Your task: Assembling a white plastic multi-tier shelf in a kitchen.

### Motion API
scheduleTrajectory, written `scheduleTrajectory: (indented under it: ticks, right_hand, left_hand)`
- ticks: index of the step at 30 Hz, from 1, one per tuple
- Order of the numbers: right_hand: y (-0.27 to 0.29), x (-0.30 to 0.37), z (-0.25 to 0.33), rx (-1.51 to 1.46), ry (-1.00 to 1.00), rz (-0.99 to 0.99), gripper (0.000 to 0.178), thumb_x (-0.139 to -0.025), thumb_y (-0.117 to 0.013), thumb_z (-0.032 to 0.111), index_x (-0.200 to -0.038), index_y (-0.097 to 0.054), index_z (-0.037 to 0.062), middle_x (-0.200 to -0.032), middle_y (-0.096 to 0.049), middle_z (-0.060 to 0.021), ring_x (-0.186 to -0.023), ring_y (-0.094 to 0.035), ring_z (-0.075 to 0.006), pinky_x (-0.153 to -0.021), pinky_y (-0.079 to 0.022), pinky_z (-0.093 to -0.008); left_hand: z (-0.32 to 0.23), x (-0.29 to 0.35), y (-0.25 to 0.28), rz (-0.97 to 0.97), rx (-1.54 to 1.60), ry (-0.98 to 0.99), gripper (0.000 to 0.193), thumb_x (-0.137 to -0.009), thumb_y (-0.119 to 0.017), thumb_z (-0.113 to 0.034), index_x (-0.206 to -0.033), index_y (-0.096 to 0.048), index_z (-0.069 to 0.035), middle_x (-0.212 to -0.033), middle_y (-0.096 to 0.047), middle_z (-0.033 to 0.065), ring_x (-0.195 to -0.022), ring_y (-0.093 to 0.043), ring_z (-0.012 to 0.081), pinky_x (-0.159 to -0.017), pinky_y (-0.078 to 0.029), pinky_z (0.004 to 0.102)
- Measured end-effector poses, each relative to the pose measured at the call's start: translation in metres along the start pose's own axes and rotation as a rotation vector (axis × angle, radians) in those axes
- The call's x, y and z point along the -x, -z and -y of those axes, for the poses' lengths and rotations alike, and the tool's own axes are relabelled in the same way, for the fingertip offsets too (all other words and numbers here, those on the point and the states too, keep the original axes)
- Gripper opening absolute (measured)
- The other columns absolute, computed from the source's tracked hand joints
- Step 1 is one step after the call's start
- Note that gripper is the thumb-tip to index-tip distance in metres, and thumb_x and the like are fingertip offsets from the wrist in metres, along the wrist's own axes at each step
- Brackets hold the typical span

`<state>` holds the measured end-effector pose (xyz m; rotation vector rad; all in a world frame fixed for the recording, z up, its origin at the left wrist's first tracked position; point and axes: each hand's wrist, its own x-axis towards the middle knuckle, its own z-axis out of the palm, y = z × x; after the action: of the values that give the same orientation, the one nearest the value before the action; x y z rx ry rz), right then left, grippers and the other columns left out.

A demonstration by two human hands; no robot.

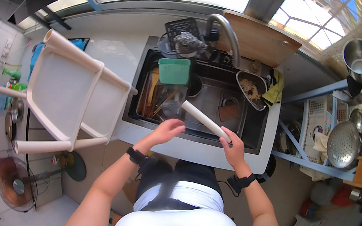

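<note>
- With the clock centred on the sink (254,127), your right hand (233,150), at five o'clock, pinches the near end of a white tube (206,120) between thumb and fingers.
- Your left hand (167,131), toward half past seven, looks empty, fingers loosely extended, slightly blurred, apart from the tube.
- The tube slants above the basin toward ten o'clock: straight, round, smooth, seemingly plastic.
- You appear to be handling the tube over the sink; the next move likely calls for steadying its free end, as smooth plastic may slip if wet.
- At nine: a white frame (60,84), flat panels with rounded tubular edges.
- At ten: a boxy green tub (173,70).
- At twelve: a curved metal tap (231,33).
</note>
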<state>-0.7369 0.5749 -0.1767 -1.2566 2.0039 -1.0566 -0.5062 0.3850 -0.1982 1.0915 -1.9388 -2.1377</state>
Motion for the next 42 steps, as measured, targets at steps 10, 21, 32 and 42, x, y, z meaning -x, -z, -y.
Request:
scheduleTrajectory:
  ticks: [10, 21, 32, 42]
  right_hand:
    - [-0.071, -0.034, 0.071, -0.071, 0.522, 0.439, 0.052, -0.08, -0.076, 0.013, -0.127, -0.055, 0.0054, -0.113, -0.064, -0.0164, -0.093, -0.065, -0.0317, -0.081, -0.051, -0.0384]
    - [-0.115, -0.059, 0.074, -0.028, 0.666, 0.529, 0.042, -0.082, -0.071, 0.006, -0.121, -0.056, 0.0026, -0.111, -0.064, -0.0164, -0.082, -0.065, -0.0272, -0.074, -0.054, -0.0345]
    - [-0.131, -0.056, 0.074, 0.043, 0.485, 0.366, 0.022, -0.089, -0.063, 0.008, -0.111, -0.064, 0.0016, -0.097, -0.068, -0.0165, -0.08, -0.067, -0.0287, -0.073, -0.053, -0.0346]
    - [-0.157, 0.003, 0.096, 0.146, 0.266, 0.069, 0.017, -0.093, -0.06, 0.008, -0.107, -0.065, 0.001, -0.094, -0.07, -0.0129, -0.077, -0.067, -0.022, -0.069, -0.054, -0.0307]
  left_hand:
    - [-0.049, 0.126, -0.004, -0.369, 0.13, -0.233, 0.027, -0.088, -0.071, -0.011, -0.115, -0.066, -0.007, -0.108, -0.066, 0.0027, -0.092, -0.062, 0.0114, -0.08, -0.051, 0.0275]
    - [0.047, 0.411, 0.001, -1.182, 0.13, 0.284, 0.026, -0.085, -0.074, -0.013, -0.11, -0.068, -0.005, -0.1, -0.069, 0.0068, -0.093, -0.065, 0.0175, -0.084, -0.053, 0.0336]
    - [-0.063, 0.598, 0.181, -1.879, -0.3, -0.254, 0.034, -0.096, -0.061, -0.009, -0.127, -0.055, 0.002, -0.124, -0.062, 0.0107, -0.106, -0.063, 0.0166, -0.082, -0.057, 0.0266]
    - [-0.109, 0.378, 0.37, -1.146, -0.304, -0.715, 0.026, -0.09, -0.063, 0.003, -0.116, -0.061, -0.001, -0.108, -0.064, 0.0037, -0.097, -0.06, 0.0111, -0.085, -0.05, 0.025]
